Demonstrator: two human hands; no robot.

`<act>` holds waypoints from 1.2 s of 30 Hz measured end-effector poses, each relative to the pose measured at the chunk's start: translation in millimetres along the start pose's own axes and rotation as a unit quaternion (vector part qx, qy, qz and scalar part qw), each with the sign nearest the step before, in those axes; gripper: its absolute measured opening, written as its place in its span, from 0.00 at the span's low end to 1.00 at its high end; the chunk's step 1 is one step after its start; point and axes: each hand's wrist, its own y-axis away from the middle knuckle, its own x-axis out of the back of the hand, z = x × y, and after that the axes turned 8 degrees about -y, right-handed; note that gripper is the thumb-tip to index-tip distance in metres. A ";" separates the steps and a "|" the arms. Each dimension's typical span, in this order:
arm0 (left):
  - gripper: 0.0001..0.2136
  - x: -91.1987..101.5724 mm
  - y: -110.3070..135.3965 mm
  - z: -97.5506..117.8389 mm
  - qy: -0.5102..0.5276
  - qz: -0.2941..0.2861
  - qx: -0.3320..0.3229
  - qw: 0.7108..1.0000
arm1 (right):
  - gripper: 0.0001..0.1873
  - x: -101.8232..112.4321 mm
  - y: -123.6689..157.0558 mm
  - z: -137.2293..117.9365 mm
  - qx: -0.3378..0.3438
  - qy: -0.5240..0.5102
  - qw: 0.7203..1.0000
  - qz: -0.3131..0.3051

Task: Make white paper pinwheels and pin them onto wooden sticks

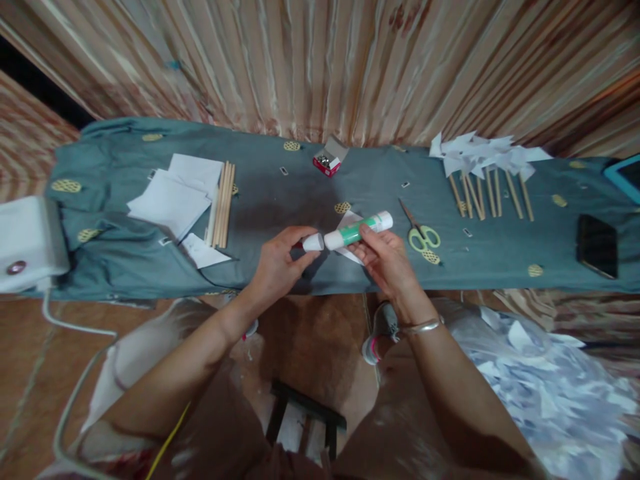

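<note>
In the head view, my left hand pinches a white cap between thumb and fingers. My right hand grips a green and white glue stick, tilted a little upward to the right. The cap sits just off the stick's left end, with a narrow gap between them. Partly hidden behind the glue stick and my right fingers, a white piece of paper lies on the cloth. Green-handled scissors rest to the right of my right hand.
On the blue-green cloth lie white paper sheets, wooden sticks, and a small red box of metal pieces. Several paper pinwheels on sticks, a black phone and a white device with a cable are there too.
</note>
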 end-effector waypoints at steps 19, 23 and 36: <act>0.14 -1.3 -1.2 4.7 -0.032 -0.005 -0.033 0.999 | 0.20 -3.0 0.3 1.8 0.021 0.017 1.000 0.006; 0.14 0.1 -2.7 5.9 -0.038 -0.002 -0.039 0.999 | 0.21 -5.3 1.3 3.9 0.016 0.014 1.000 0.002; 0.12 2.9 -6.4 0.4 -0.057 0.023 -0.068 0.996 | 0.22 -12.4 -2.0 16.7 0.012 0.027 1.000 -0.010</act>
